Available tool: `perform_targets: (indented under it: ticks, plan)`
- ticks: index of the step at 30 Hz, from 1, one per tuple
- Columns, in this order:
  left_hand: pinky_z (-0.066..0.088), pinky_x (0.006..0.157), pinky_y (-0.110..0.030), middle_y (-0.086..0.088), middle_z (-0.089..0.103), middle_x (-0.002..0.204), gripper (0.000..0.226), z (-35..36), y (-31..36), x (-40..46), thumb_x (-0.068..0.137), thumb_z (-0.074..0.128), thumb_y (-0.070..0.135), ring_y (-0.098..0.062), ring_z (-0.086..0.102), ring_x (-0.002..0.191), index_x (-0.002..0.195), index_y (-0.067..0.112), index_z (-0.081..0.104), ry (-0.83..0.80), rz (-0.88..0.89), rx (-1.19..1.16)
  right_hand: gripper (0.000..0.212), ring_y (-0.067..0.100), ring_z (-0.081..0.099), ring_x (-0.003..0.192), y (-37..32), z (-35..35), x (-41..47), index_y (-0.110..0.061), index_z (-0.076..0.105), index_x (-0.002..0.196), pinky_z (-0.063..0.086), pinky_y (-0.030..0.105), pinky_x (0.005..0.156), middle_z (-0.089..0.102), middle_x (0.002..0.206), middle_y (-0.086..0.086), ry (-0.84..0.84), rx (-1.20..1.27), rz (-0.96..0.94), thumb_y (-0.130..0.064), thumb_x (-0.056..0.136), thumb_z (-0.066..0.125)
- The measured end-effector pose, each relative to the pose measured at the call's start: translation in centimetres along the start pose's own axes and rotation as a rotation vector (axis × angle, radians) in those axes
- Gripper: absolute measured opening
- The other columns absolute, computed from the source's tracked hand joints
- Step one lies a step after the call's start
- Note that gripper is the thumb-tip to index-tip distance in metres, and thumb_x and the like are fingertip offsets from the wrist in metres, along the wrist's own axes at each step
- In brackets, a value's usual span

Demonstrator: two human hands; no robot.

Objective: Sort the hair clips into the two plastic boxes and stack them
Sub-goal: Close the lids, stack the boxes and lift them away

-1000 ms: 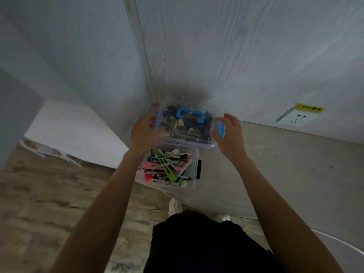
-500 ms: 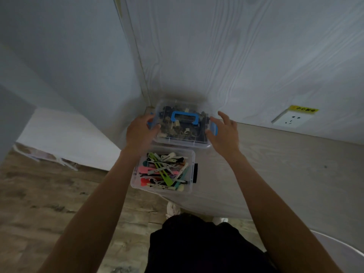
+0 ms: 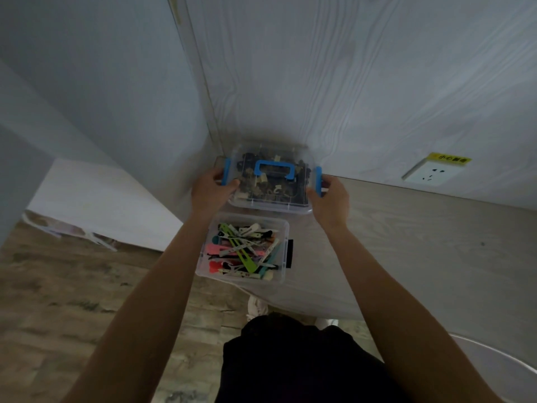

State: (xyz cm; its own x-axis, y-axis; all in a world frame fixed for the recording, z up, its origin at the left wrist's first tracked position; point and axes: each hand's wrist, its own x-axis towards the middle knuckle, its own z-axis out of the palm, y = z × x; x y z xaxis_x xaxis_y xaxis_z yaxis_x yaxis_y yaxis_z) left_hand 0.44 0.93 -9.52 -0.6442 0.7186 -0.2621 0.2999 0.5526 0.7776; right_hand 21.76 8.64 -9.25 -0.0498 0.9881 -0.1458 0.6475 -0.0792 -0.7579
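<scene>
A clear plastic box [image 3: 270, 206] with a lid, a blue handle and blue side latches holds dark and beige hair clips at the back of the table, against the wall. My left hand [image 3: 210, 191] grips its left end by the latch. My right hand [image 3: 331, 199] grips its right end by the other latch. In front of it stands a second clear box [image 3: 283, 274], open on top, filled with several colourful flat hair clips [image 3: 244, 250] in pink, green, white and teal. It has a black latch on its right side.
The grey wood-grain table [image 3: 406, 257] runs to the right along the white wall. A wall socket [image 3: 430, 173] with a yellow label sits at the right. The table's left corner ends by the boxes, above a wooden floor [image 3: 58, 286].
Both hands have closed in on the lidded box's ends: the right hand went from spread fingers beside the latch to gripping it. The box sits level against the wall.
</scene>
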Motion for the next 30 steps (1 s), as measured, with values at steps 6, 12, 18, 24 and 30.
perform_targets:
  ticks: [6, 12, 18, 24, 30]
  plan:
    - [0.040, 0.075, -0.028, -0.013, 0.063, 0.107, 0.038, 0.5, 0.6, -0.7, 0.089, 0.056, 0.030, -0.028, 0.061, 0.096, 0.124, 0.016, 0.056, 0.089, 0.207, 0.267, 0.042, 0.026, 0.056, 0.105, 0.0, 0.0, -0.4, -0.008, 0.046, 0.131, 0.042, 0.035, 0.089, 0.055, 0.122, 0.013, 0.009, -0.256, -0.155, -0.028, 0.094, 0.049]
    - [0.043, 0.080, -0.038, -0.017, 0.059, 0.111, 0.042, 0.8, 1.0, 0.1, 0.093, 0.049, 0.030, -0.034, 0.056, 0.101, 0.130, 0.010, 0.047, 0.101, 0.295, 0.401, 0.054, 0.026, 0.052, 0.112, 0.4, -0.3, -0.6, -0.005, 0.033, 0.140, 0.041, 0.029, 0.089, 0.051, 0.127, 0.014, -0.064, -0.230, -0.212, -0.028, 0.094, 0.049]
    - [0.044, 0.094, -0.037, -0.006, 0.048, 0.140, 0.054, 0.0, -0.3, -1.3, 0.096, 0.044, 0.035, -0.026, 0.052, 0.119, 0.144, 0.022, 0.026, -0.039, 0.328, 0.249, 0.049, 0.020, 0.048, 0.123, 1.1, -0.6, -1.4, -0.018, 0.034, 0.141, 0.041, 0.034, 0.101, 0.047, 0.139, 0.004, -0.102, 0.212, 0.007, -0.028, 0.095, 0.047]
    - [0.045, 0.093, -0.040, -0.007, 0.055, 0.126, 0.050, -2.3, -3.7, -6.4, 0.090, 0.051, 0.034, -0.024, 0.050, 0.115, 0.137, 0.024, 0.037, -0.016, 0.347, 0.233, 0.031, 0.017, 0.057, 0.097, 3.6, 0.2, -7.2, -0.017, 0.050, 0.124, 0.042, 0.023, 0.075, 0.059, 0.109, 0.003, -0.091, 0.317, 0.126, -0.026, 0.095, 0.048]
    - [0.042, 0.093, -0.043, -0.017, 0.050, 0.133, 0.062, -3.0, -8.3, -10.3, 0.090, 0.056, 0.035, -0.035, 0.051, 0.117, 0.142, 0.017, 0.030, -0.083, 0.079, 0.305, 0.038, 0.015, 0.056, 0.103, 5.2, 0.8, -10.8, -0.016, 0.041, 0.135, 0.044, 0.007, 0.071, 0.053, 0.118, -0.001, -0.461, 0.301, 0.034, -0.020, 0.097, 0.045]
